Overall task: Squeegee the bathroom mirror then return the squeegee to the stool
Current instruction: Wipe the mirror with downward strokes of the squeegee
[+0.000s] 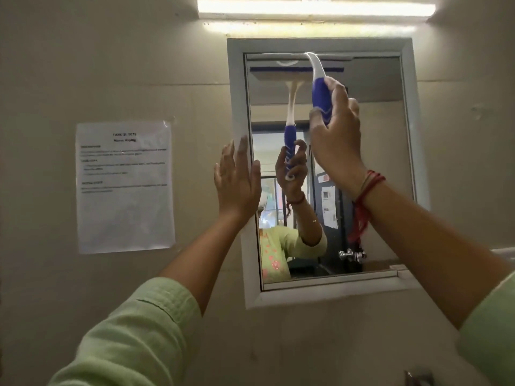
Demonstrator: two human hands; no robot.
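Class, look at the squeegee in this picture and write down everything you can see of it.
The squeegee has a blue grip that looks rubbery, a curved white plastic-looking neck and a long, straight blade bar. It is held upright, blade uppermost, with the bar lying level against the top edge of the mirror, towards its left side. The right hand is wrapped around the blue grip. The glass shows its reflection. The left hand does not touch it.

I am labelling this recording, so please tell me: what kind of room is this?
Probably a bathroom or washroom. A framed mirror hangs on a plain wall under a tube light, a chrome tap shows in its reflection, and the right hand holds a squeegee against the glass.
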